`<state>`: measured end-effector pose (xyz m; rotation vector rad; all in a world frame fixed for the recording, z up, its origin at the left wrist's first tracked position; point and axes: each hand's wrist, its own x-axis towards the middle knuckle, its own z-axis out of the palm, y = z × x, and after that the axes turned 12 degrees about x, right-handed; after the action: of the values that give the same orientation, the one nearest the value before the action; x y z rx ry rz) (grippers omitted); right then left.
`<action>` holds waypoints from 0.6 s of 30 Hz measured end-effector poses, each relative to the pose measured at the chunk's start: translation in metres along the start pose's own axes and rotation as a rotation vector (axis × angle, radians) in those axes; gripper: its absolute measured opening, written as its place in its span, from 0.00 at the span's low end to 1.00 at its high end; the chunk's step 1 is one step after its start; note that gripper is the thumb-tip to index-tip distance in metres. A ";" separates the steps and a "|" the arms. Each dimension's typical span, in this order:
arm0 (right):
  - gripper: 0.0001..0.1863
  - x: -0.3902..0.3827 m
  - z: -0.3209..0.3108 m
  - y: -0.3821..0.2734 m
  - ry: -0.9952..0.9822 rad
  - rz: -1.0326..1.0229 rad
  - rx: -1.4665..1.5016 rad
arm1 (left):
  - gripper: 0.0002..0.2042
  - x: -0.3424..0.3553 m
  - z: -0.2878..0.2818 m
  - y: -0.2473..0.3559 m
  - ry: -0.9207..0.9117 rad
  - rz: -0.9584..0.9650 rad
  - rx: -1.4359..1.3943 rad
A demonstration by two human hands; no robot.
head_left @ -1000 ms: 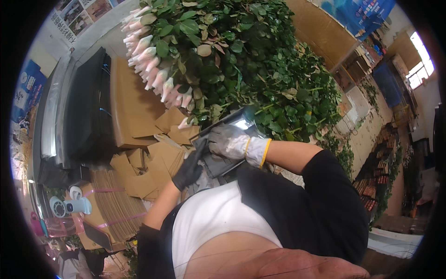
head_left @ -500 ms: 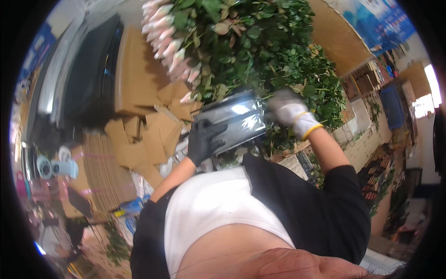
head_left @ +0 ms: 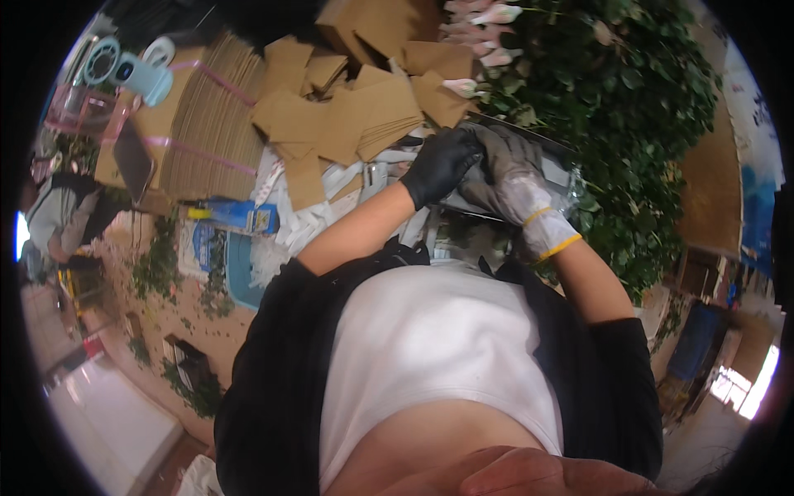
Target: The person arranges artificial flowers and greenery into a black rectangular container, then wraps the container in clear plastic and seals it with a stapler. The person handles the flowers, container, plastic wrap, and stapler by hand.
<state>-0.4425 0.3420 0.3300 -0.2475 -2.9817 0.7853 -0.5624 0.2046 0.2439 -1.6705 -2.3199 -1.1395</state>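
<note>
My left hand (head_left: 444,165), in a black glove, has its fingers curled, with the tips against my other glove. My right hand (head_left: 506,169), in a grey-and-white glove with a yellow cuff edge, is bent inward beside it. What their fingers pinch, if anything, is hidden. Beneath them lies a dark, flat, glossy stack of clear plastic film (head_left: 561,169), partly covered by the right hand. Leafy green stems (head_left: 604,91) pile up just beyond it. Pale pink wrapped flower heads (head_left: 488,33) line the left side of that pile.
Loose cardboard pieces (head_left: 331,120) lie left of the flowers. Farther left stands a strapped bundle of flat cardboard (head_left: 211,124), with a light blue fan (head_left: 142,78) near it. A blue basin (head_left: 240,277) is below. Another person (head_left: 62,215) is at the far left.
My view has swung left. My right hand has come from the leaves to meet my left hand, which has left its flat place on the film stack and curled its fingers.
</note>
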 end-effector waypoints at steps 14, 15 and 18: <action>0.12 0.007 0.020 0.008 0.153 -0.142 -0.087 | 0.25 -0.161 0.023 0.012 -0.051 -0.586 0.314; 0.12 0.008 0.020 0.007 0.160 -0.158 -0.093 | 0.27 -0.147 0.033 0.013 -0.025 -0.472 0.384; 0.11 0.008 0.021 0.011 0.185 -0.190 -0.074 | 0.31 -0.136 0.042 0.010 -0.315 -0.355 0.462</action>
<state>-0.4511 0.3426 0.3069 -0.0359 -2.8101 0.5979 -0.4834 0.1233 0.1576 -1.3814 -2.8651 -0.3223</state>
